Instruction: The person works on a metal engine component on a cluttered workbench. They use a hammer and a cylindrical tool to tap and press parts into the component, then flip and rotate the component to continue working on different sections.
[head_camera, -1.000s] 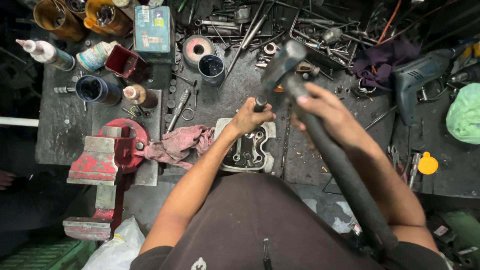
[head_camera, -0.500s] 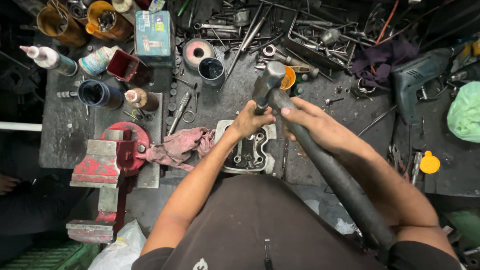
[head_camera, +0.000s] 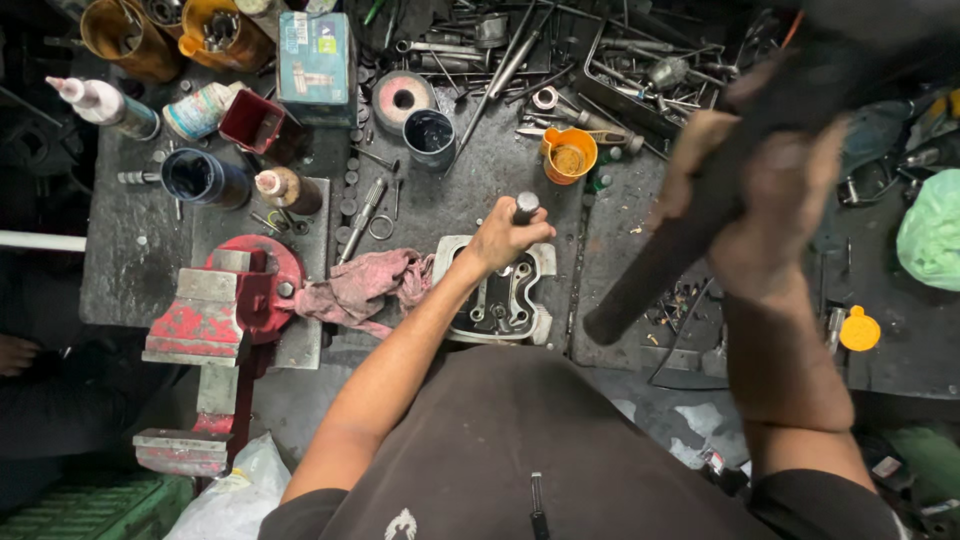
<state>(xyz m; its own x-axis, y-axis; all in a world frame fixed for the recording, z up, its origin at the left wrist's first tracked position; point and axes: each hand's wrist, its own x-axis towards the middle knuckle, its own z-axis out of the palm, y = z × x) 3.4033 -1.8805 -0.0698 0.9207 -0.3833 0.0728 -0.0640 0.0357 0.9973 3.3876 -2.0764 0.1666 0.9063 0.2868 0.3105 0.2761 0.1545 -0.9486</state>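
Both hands are busy: the left hand (head_camera: 503, 237) stays clenched round a steel punch (head_camera: 525, 207) stood on the metal engine part (head_camera: 497, 295) on the bench (head_camera: 480, 170), while the right hand (head_camera: 775, 215), gripping a dark hammer handle (head_camera: 690, 240), has swung up from the punch for another blow.

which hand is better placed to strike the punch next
Right. The right hand holds the hammer handle raised above the bench, while the left hand grips the punch upright on the engine part.

Hammer head (head_camera: 880, 40) blurred, cut off at top edge
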